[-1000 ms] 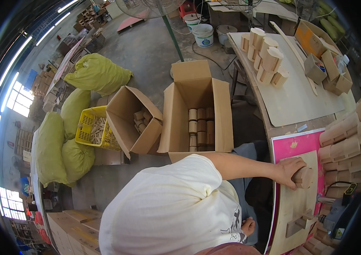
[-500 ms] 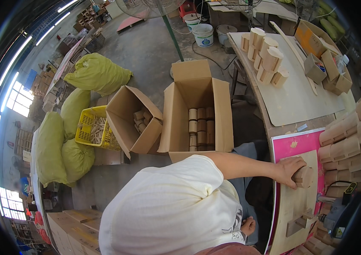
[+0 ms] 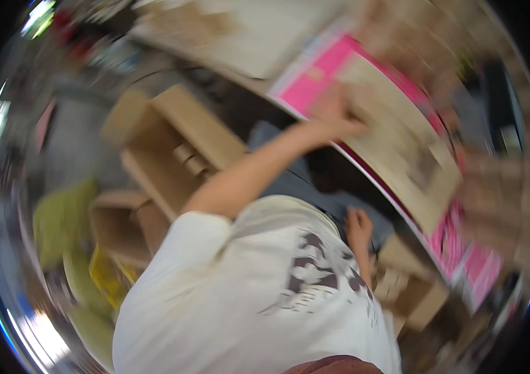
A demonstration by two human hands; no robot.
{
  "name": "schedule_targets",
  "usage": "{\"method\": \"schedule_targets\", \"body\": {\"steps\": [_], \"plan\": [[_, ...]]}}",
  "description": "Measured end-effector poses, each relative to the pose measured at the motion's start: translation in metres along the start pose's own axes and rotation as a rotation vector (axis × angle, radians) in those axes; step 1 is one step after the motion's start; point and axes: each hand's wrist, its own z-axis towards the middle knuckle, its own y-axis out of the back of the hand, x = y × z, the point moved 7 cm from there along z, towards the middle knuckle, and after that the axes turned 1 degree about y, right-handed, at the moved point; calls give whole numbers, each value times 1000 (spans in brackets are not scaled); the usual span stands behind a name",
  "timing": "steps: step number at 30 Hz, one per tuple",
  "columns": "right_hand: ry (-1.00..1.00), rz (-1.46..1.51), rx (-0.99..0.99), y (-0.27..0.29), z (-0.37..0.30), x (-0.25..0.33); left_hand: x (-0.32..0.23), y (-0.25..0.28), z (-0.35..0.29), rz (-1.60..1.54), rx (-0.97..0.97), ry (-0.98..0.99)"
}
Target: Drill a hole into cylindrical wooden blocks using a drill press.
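My left hand (image 3: 338,118) reaches over a pale wooden board (image 3: 396,137) on the pink-covered bench. Motion smears its fingers, and whether a wood piece lies in them cannot be told. A blurred, darker wooden part (image 3: 424,165) sits further along the board. My right hand (image 3: 358,225) is low by my grey-trousered leg, beneath the bench edge. Its fingers are curled in, with nothing visible in them.
An open carton (image 3: 168,156) with wooden cylinders stands left of the bench, beside a second carton (image 3: 118,221). Another carton (image 3: 424,302) is at lower right. Stacked wood pieces (image 3: 495,187) line the bench's far side. Green sacks (image 3: 65,215) lie left.
The whole view has swung and blurred, bringing bench and board toward the middle. Earlier my left hand gripped a wooden block on the board; that block is no longer distinct. A lower-right carton has come into view.
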Motion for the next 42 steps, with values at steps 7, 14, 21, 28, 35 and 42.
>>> {"method": "schedule_targets", "body": {"steps": [7, 14, 21, 28, 35, 42], "plan": [[0, -48, -113, -11, -21, 25, -40, 16, -8, 155, -10, -65], [27, -104, -140, -14, -18, 25, -41, 7, 2, 83, 119, 34], [38, -147, -162, -16, -15, 19, -51, -46, 17, 43, 192, -85], [42, -181, -206, -12, -20, 23, -55, -95, 33, 58, 248, -123], [29, -164, -198, -13, -19, 24, -63, -105, 38, 107, 230, -149], [28, -149, -179, -14, -16, 24, -54, -112, 47, 37, 317, -105]]}}
